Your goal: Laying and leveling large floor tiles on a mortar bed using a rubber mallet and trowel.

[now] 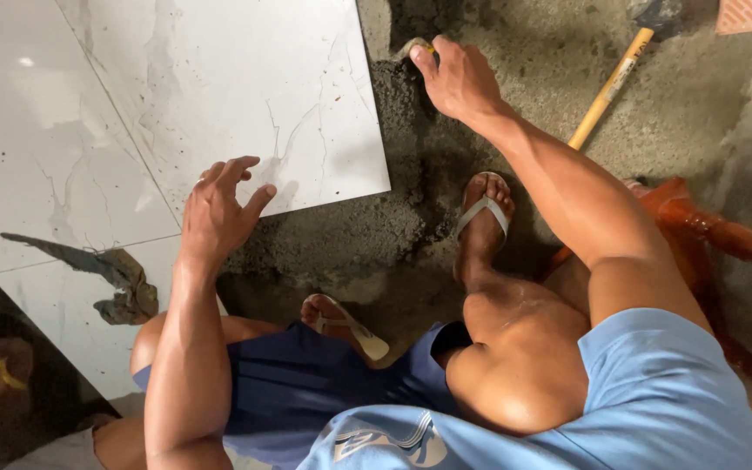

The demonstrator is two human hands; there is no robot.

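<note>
A white marble-look tile point(245, 96) lies on wet grey mortar point(367, 235), the left hand point(219, 204) spread wide on its near edge. The right hand point(456, 78) grips a small, half-hidden tool point(414, 45) at the tile's far corner. Beyond it, a yellow-handled hammer point(609, 87) is cut off.

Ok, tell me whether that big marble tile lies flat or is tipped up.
Flat: the marble tile lies on the mortar bed, with the left hand over its near edge.

Two bare hands, two grey rubber flip-flops, one yellow wooden-handled hammer point(609, 87), one crumpled grey rag point(124, 283), one carved red wooden stool point(707, 231).
</note>
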